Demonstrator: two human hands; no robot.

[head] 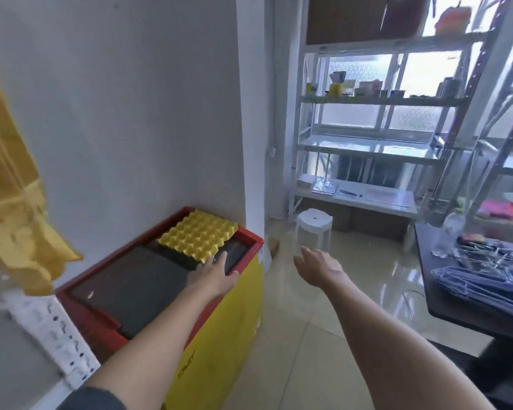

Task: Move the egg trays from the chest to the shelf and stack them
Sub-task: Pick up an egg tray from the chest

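A yellow egg tray (200, 233) lies on the far end of the chest (225, 315), a yellow box with a red rim and dark sliding lids. My left hand (216, 275) is stretched over the lid, fingers apart, its tips just at the tray's near corner. It holds nothing. My right hand (319, 264) hangs in the air to the right of the chest, over the floor, fingers loosely spread and empty. The white metal shelf (367, 147) stands at the back of the room against the window; its middle board is bare.
A white stool (314, 224) stands on the tiled floor before the shelf. A dark table (462, 303) with blue wire hangers and a bottle is at the right. A white wall corner rises behind the chest. Yellow cloth (15, 202) hangs at the left.
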